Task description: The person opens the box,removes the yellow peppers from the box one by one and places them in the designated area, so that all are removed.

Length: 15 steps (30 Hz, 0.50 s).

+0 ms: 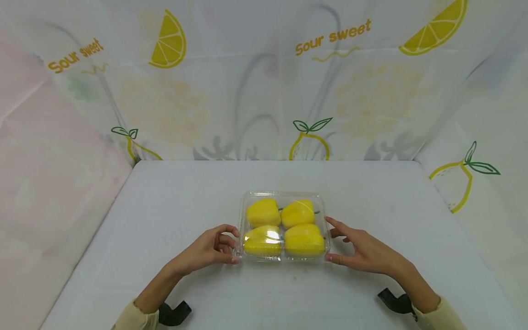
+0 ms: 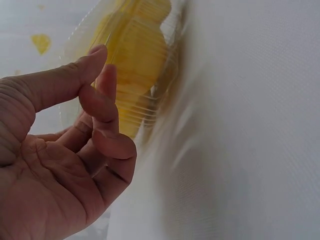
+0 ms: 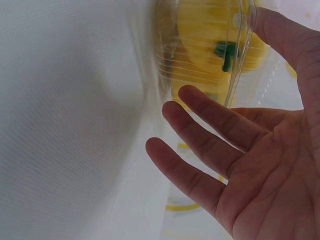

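Observation:
A clear plastic clamshell box (image 1: 283,194) lies on the white tabletop in the head view, with several yellow bell peppers (image 1: 298,214) in two rows inside. Its lid is down. At the left side of the box, my left hand (image 1: 218,245) has curled fingers, and its thumb and index finger pinch the rim in the left wrist view. My right hand (image 1: 358,250) is at the opposite side. There, the thumb (image 3: 280,32) touches the box's rim, while the other fingers are spread and fairly straight. A green stem (image 3: 227,54) shows through the plastic.
The white tabletop (image 1: 173,192) stretches around the box. Behind it hangs a curtain (image 1: 255,91) printed with lemons and lettering, with more cloth on both sides. A black strap piece (image 1: 175,314) sticks out near the left wrist, another (image 1: 393,301) near the right.

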Tool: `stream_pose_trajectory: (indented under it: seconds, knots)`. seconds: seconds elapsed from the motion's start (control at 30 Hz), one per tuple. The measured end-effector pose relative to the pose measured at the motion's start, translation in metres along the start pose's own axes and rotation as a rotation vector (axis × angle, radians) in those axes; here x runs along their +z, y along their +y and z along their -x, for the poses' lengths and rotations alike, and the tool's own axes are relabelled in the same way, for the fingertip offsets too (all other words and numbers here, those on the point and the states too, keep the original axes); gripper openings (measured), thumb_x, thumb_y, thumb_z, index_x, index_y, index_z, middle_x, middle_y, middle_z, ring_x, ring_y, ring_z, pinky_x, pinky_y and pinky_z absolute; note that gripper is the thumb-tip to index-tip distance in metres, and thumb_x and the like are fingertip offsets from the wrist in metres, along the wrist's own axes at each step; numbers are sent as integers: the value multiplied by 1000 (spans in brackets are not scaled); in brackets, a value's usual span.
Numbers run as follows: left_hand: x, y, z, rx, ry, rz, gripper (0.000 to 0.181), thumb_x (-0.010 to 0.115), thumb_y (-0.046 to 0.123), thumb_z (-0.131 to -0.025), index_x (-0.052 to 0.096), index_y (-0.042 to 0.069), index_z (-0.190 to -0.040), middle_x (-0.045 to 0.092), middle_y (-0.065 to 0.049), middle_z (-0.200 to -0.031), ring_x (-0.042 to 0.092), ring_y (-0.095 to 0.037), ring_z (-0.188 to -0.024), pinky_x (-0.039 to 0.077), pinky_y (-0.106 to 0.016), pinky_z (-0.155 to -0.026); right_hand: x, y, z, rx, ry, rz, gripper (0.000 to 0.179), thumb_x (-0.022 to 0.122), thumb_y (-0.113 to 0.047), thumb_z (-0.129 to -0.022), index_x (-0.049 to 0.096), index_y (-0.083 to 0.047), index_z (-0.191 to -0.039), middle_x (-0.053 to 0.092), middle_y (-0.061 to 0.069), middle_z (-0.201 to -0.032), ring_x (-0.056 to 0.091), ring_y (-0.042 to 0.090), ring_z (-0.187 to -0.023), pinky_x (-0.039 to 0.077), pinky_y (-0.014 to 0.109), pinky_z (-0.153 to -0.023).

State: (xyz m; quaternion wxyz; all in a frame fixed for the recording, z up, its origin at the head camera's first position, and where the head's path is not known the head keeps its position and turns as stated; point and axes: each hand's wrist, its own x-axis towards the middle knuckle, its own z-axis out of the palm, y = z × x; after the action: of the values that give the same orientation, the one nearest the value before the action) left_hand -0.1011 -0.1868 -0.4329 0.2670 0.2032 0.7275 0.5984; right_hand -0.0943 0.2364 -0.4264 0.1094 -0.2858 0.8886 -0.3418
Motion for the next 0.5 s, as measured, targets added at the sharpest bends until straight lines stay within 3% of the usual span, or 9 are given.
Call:
stream_pose_trajectory:
  seconds: [0.17,0.37,0.5]
  knots:
    - [1,2,-1,-48,38,13,53,83,8,-79,51,-3,-121,68,-14,-94,57,-13,-65,50,-23,-61,0,0,0,11,-7,-3,86,71,-46,-90,26,-13,-155,63,4,-125,61,24,-112,50,51,-90]
    - [4,5,-3,-143,112,16,48,84,7,-76,58,-4,-115,69,-11,-93,55,-12,-66,48,-24,-61,1,1,1,10,-7,-9,86,71,-46,-90,26,-13,-156,63,5,-126,61,22,-113,50,51,-90]
    - [5,7,-4,-150,107,18,43,83,5,-77,62,-5,-114,70,-13,-96,57,-13,-68,50,-23,-63,0,1,0,19,-17,-15,86,70,-46,-90,25,-12,-156,63,7,-126,61,26,-114,49,53,-90]
